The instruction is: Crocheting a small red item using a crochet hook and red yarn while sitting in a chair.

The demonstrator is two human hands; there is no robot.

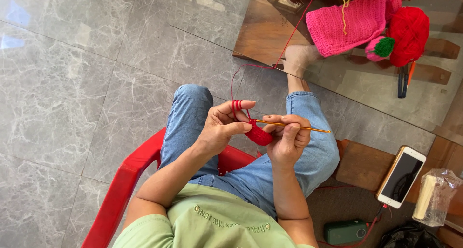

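My left hand (223, 126) pinches a small red crocheted piece (259, 134) between thumb and fingers, with red yarn (237, 105) wrapped around the index finger. My right hand (288, 138) grips a thin golden crochet hook (294, 126) whose tip goes into the red piece. The yarn strand runs up to a red yarn ball (410, 33) on the glass table. Both hands hover over my lap, above my blue jeans (193, 118).
I sit on a red plastic chair (126, 180). The glass table (357, 98) holds a pink crocheted piece (345, 24), a small pink-and-green item (381, 48), scissors (402, 79), a white phone (401, 176) and a clear bag (436, 195). A green box (345, 232) lies on the floor.
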